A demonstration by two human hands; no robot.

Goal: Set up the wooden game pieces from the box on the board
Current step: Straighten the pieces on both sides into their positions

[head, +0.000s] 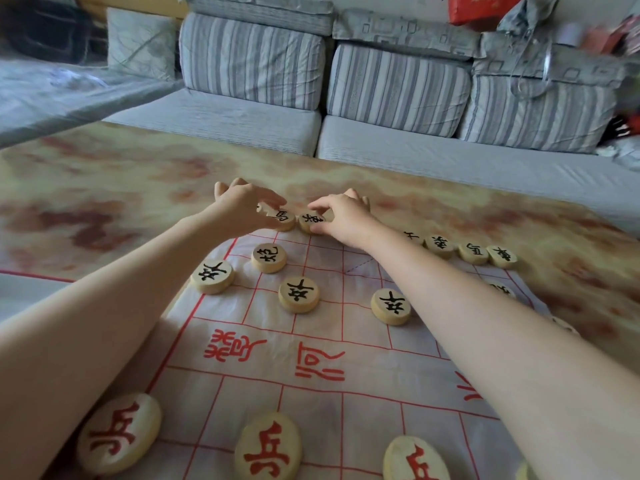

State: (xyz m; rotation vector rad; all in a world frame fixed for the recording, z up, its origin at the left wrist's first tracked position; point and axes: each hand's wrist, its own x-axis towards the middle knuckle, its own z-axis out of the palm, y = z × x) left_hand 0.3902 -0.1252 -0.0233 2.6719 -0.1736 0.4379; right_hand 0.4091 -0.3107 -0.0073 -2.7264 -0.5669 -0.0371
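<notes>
- The left hand [242, 206] was stretched to the far edge of the xiangqi board [374, 375]. A round wooden piece with a black character, the left-held piece [283, 220], was pinched between its thumb and curled forefinger.
- The right hand [341, 216] was stretched to the same edge. The right-held piece [309, 222], also black-lettered, was pinched between its forefinger above and its thumb below.
- The two held pieces were set side by side on the far line of the grid, left of its middle and almost touching.
- A row of black back-row pieces [473, 253] was laid along the right part of the far line. The one nearest the right wrist was partly hidden.
- A black cannon piece [268, 258] was placed one step nearer, just below the left hand.
- Three black soldier pieces [298, 294] were spread across the next line, well apart from one another.
- Two further pieces were largely hidden behind the right forearm, and their characters could not be read.
- Three red soldier pieces [267, 448] were lined up at the near edge of the view.
- The board was seen to be a white sheet printed with a red grid and red characters, spread over a marbled tabletop [104, 188].
- A grey sofa [252, 60] with striped cushions was placed behind the table.
</notes>
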